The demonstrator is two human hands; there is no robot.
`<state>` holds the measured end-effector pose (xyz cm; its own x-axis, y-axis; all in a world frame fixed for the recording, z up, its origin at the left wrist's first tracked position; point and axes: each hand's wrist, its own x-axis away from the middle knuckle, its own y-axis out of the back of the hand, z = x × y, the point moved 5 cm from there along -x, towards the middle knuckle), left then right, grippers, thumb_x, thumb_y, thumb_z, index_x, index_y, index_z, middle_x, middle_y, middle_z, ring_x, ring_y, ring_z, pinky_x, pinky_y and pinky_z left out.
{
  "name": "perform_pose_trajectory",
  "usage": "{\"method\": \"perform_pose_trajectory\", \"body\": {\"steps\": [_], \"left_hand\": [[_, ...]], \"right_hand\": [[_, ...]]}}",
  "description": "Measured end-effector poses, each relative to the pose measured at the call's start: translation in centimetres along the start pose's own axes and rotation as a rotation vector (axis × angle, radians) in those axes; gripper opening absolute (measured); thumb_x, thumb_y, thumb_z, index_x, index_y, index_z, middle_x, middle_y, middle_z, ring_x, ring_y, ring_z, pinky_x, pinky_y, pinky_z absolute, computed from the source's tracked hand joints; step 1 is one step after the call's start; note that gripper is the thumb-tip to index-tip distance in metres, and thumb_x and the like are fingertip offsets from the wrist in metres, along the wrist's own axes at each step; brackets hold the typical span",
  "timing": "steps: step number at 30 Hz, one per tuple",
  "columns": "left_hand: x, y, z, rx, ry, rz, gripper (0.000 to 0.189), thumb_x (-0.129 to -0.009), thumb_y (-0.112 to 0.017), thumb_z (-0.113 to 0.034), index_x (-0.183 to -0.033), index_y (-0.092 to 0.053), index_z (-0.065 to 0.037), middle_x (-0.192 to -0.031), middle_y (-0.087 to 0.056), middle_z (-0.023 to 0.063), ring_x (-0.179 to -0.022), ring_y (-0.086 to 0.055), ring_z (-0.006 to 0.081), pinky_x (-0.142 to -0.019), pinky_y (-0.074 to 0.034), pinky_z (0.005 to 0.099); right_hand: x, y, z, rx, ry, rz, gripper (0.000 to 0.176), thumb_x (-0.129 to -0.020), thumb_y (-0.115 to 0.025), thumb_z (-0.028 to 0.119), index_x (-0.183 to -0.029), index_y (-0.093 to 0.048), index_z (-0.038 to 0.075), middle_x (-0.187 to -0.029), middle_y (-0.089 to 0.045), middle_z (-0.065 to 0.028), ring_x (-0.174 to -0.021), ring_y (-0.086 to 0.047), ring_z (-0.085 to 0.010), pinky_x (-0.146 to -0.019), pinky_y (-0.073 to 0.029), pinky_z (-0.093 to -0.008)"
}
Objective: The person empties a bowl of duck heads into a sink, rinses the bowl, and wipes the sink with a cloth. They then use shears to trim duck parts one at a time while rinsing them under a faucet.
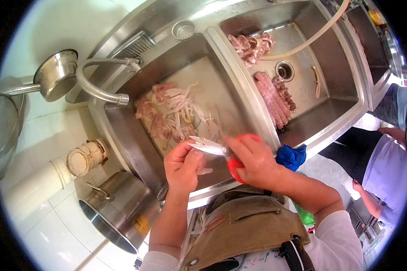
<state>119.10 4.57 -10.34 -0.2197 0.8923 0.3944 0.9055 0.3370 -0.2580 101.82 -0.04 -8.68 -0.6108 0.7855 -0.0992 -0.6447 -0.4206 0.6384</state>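
Observation:
My right hand (pixel 257 160) grips scissors (pixel 233 158) with red handles, their blades parted and pointing left. The blade tips are at the fingers of my left hand (pixel 182 165), which is closed in a pinch. A pale, limp piece of meat (pixel 205 171) shows below those fingers; most of it is hidden by the hand. Both hands are above the near edge of the left sink basin (pixel 226 86). In that basin lies a pile of raw pinkish meat (pixel 158 117) with long, thin pale pieces (pixel 181 101) that look like poultry feet.
Raw meat pieces (pixel 251 47) and skewered meat (pixel 273 99) lie in the right basin (pixel 334 58), beside a hose (pixel 312 40). A faucet (pixel 92 83) arches over the left basin. A steel pot (pixel 117 207) stands lower left; a blue cloth (pixel 291 157) lies on the rim. Another person (pixel 389 167) stands at right.

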Motion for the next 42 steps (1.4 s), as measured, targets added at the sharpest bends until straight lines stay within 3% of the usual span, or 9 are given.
{"method": "perform_pose_trajectory", "body": {"steps": [5,8,14,17,25,31,37,40,42], "left_hand": [[0.1,-0.3,0.0,0.022,0.128,-0.094,0.015,-0.093,-0.053,-0.011,-0.095,-0.059,0.003,-0.062,-0.052,0.0021,-0.051,-0.044,0.0085,-0.047,-0.033,0.0233],[-0.3,-0.6,0.2,0.184,0.186,-0.100,0.017,-0.094,-0.052,-0.015,-0.094,-0.057,0.001,-0.061,-0.052,0.0036,-0.049,-0.044,0.0105,-0.046,-0.035,0.0247],[-0.2,-1.0,0.3,0.254,0.186,-0.147,0.017,-0.095,-0.050,-0.017,-0.097,-0.055,-0.001,-0.063,-0.054,0.0063,-0.050,-0.047,0.0143,-0.048,-0.039,0.0271],[0.0,-1.4,0.4,0.261,0.184,-0.153,0.017,-0.096,-0.049,-0.017,-0.100,-0.054,-0.001,-0.064,-0.055,0.0068,-0.050,-0.048,0.0147,-0.047,-0.040,0.0281],[0.2,-1.2,1.2,0.194,0.253,-0.217,0.019,-0.095,-0.046,-0.017,-0.103,-0.052,-0.002,-0.062,-0.054,0.0108,-0.048,-0.048,0.0179,-0.045,-0.040,0.0300],[-0.2,-0.9,1.8,0.364,0.267,-0.149,0.019,-0.094,-0.038,-0.020,-0.100,-0.048,-0.006,-0.057,-0.051,0.0122,-0.046,-0.047,0.0216,-0.041,-0.036,0.0328],[-0.2,-1.4,1.2,0.366,0.350,-0.249,0.014,-0.096,-0.042,-0.020,-0.099,-0.048,-0.007,-0.062,-0.052,0.0104,-0.046,-0.045,0.0198,-0.042,-0.035,0.0326],[0.0,-1.9,0.9,0.443,0.421,-0.229,0.013,-0.097,-0.044,-0.020,-0.100,-0.048,-0.009,-0.067,-0.052,0.0093,-0.049,-0.045,0.0188,-0.044,-0.035,0.0316],[-0.2,-2.0,1.2,0.563,0.427,-0.091,0.012,-0.096,-0.044,-0.020,-0.099,-0.049,-0.009,-0.069,-0.050,0.0085,-0.051,-0.044,0.0182,-0.046,-0.035,0.0313]], "right_hand": [[1.1,-2.1,-1.5,-0.363,-0.132,0.061,0.052,-0.072,-0.068,0.007,-0.122,-0.052,0.003,-0.090,-0.061,-0.0167,-0.075,-0.061,-0.0350,-0.067,-0.052,-0.0399],[0.8,-2.3,-1.7,-0.571,-0.385,0.139,0.049,-0.075,-0.066,0.008,-0.122,-0.052,0.005,-0.100,-0.062,-0.0167,-0.081,-0.061,-0.0372,-0.070,-0.052,-0.0402],[0.1,-0.4,-0.5,-0.124,-0.111,0.030,0.060,-0.066,-0.071,0.008,-0.123,-0.051,0.003,-0.094,-0.058,-0.0155,-0.083,-0.059,-0.0338,-0.066,-0.051,-0.0406],[0.0,-0.2,-0.4,-0.073,-0.028,-0.043,0.064,-0.062,-0.067,0.000,-0.124,-0.050,0.001,-0.086,-0.056,-0.0147,-0.078,-0.056,-0.0340,-0.067,-0.048,-0.0414],[0.3,-0.3,-0.9,-0.048,-0.013,-0.063,0.068,-0.059,-0.072,0.005,-0.122,-0.049,0.000,-0.087,-0.055,-0.0157,-0.077,-0.057,-0.0343,-0.065,-0.050,-0.0413],[0.4,-0.9,-1.4,-0.065,0.005,-0.069,0.067,-0.059,-0.069,0.003,-0.122,-0.049,-0.001,-0.087,-0.054,-0.0165,-0.078,-0.055,-0.0355,-0.067,-0.048,-0.0423],[0.8,-1.3,-1.6,-0.035,0.028,-0.112,0.067,-0.058,-0.070,0.004,-0.121,-0.050,-0.001,-0.085,-0.053,-0.0152,-0.076,-0.055,-0.0339,-0.065,-0.048,-0.0421],[0.9,-1.4,-1.7,0.002,0.038,-0.117,0.067,-0.057,-0.071,0.005,-0.121,-0.051,0.000,-0.084,-0.052,-0.0142,-0.074,-0.054,-0.0323,-0.063,-0.047,-0.0413],[0.9,-1.4,-1.8,0.021,0.046,-0.125,0.067,-0.056,-0.071,0.005,-0.120,-0.051,0.000,-0.083,-0.052,-0.0135,-0.073,-0.054,-0.0313,-0.062,-0.047,-0.0407]]}}
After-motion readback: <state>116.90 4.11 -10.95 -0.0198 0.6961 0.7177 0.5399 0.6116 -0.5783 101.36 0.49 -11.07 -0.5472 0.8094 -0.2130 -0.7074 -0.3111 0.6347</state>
